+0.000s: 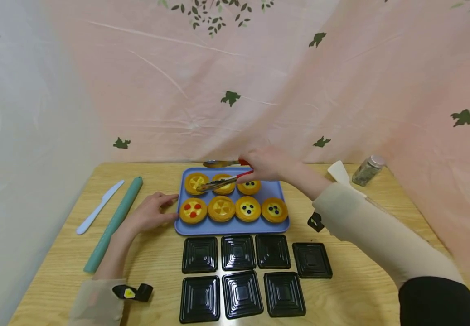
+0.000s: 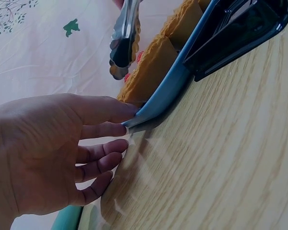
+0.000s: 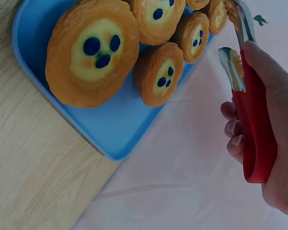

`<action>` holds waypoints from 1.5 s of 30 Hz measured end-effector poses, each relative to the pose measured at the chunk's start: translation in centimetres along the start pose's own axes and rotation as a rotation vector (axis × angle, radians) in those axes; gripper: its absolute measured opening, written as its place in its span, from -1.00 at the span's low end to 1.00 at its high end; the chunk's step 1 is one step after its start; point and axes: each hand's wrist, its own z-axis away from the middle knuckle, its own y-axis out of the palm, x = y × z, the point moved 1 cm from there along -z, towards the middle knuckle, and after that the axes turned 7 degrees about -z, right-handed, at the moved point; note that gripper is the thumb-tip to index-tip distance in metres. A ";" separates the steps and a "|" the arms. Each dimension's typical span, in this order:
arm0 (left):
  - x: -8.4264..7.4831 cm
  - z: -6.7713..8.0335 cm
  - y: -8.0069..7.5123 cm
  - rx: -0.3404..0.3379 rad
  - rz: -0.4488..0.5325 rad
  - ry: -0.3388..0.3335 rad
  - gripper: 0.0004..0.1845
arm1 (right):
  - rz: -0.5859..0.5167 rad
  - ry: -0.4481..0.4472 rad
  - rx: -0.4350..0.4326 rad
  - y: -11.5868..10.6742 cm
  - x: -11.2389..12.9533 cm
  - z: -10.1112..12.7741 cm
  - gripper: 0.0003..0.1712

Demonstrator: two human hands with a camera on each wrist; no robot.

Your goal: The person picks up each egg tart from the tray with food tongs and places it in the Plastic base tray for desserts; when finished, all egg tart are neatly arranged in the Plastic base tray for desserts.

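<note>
My right hand [image 1: 268,164] grips red-handled metal tongs [image 3: 257,129]. Their two arms stand apart above the back row of tarts, with nothing visible between the tips. A blue tray [image 1: 268,192] carries several tarts in two rows. One front tart [image 1: 193,210] has red dots, another [image 1: 221,208] yellow wedges, and the blueberry-dotted tarts [image 1: 248,208] sit further right. My left hand [image 1: 156,211] is at the tray's left edge, thumb and index fingertips touching the rim and the other fingers loosely bent. The tongs partly hide the middle back tart [image 1: 228,187].
Several black square plastic trays [image 1: 238,252] lie in front of the blue tray. To the left are a pale blue knife [image 1: 99,208] and a green rolling pin [image 1: 114,224]. A white spatula [image 1: 339,174] and a seasoning jar [image 1: 368,170] are at the back right.
</note>
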 end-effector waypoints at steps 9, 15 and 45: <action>-0.7 -1.4 1.1 -0.041 -0.007 -0.049 -0.29 | 0.051 -0.076 -0.012 1.0 -1.7 -1.6 -0.27; -1.0 -2.1 1.9 -0.084 -0.013 -0.075 -0.30 | 0.110 -0.126 -0.037 1.4 -2.5 -2.5 -0.34; 0.3 -3.5 0.7 -0.048 -0.004 -0.062 -0.30 | 0.103 -0.103 -0.035 2.3 -2.2 -4.4 -0.34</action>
